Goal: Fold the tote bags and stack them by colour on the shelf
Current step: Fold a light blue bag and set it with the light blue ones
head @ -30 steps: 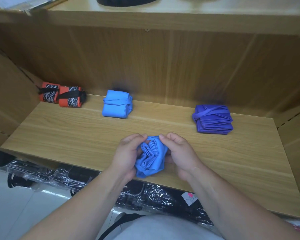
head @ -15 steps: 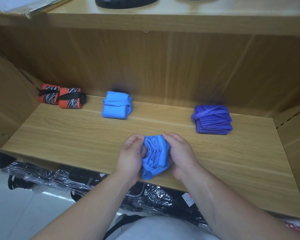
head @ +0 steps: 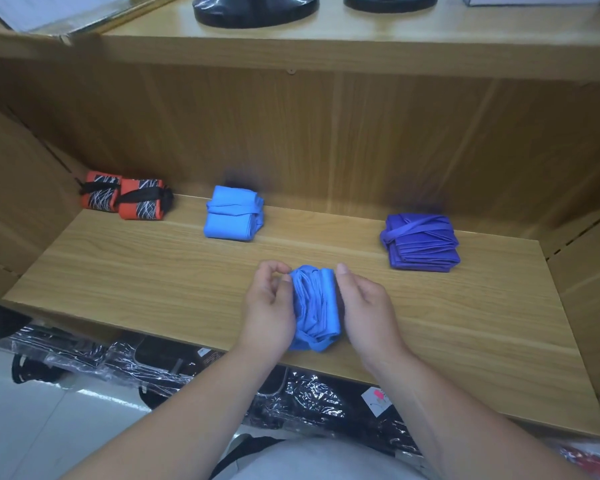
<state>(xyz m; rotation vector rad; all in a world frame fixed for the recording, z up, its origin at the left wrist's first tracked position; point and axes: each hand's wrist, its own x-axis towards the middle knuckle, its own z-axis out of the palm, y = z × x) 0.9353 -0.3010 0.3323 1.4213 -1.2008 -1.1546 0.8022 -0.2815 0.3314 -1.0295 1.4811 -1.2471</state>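
Observation:
A light blue tote bag (head: 315,306), bunched into a narrow bundle, lies on the wooden shelf (head: 146,271) near its front edge. My left hand (head: 267,306) holds its left side, with thumb and fingers pinching cloth at the top. My right hand (head: 366,306) cups its right side with fingers curled round the bundle. Behind it sits a folded light blue bag (head: 234,213). A stack of folded purple bags (head: 420,242) is at the right. Two rolled orange bags (head: 125,195) with black straps lie at the back left.
The shelf is boxed in by wooden side walls and a back panel (head: 326,140). An upper shelf (head: 361,43) carries two black round bases. Below the front edge lie black items in clear plastic wrap (head: 153,362) on a white floor.
Both hands have pressed the light blue bundle narrower and taller. The left thumb and fingers have moved up onto its top left corner. The view has tilted slightly upward.

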